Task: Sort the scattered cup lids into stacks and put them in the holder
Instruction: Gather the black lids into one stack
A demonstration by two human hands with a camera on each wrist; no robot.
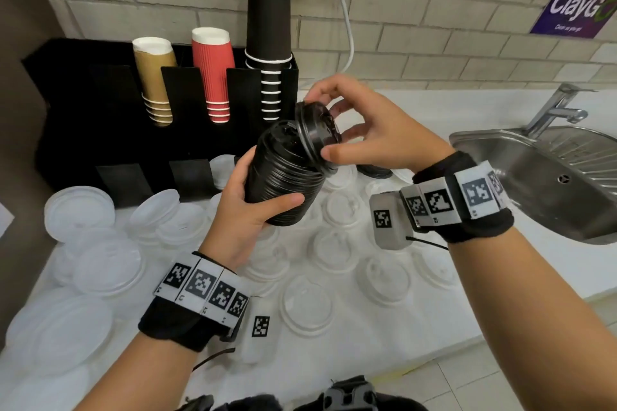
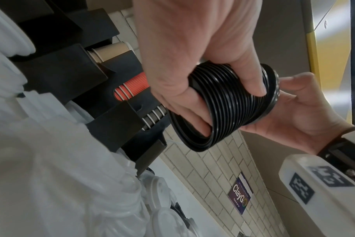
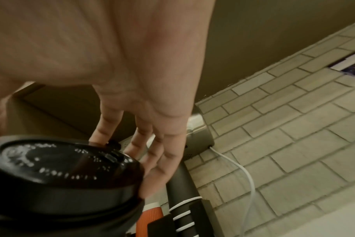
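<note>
While left hand (image 1: 248, 200) grips one black lid stack (image 1: 283, 183), right hand (image 1: 374, 140) pinches one lid (image 1: 319, 130)

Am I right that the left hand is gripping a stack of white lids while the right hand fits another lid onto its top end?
Not quite: the stack of lids in the left hand is black, not white, as the head view shows. The right hand is indeed fitting another lid onto its top end.

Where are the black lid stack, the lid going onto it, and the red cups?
black lid stack (image 1: 283, 183), head view, ribbed side wall.
single black lid (image 1: 317, 128), head view, its top face, tilted.
red cups (image 1: 213, 70), head view, side of the outer cup.
</note>
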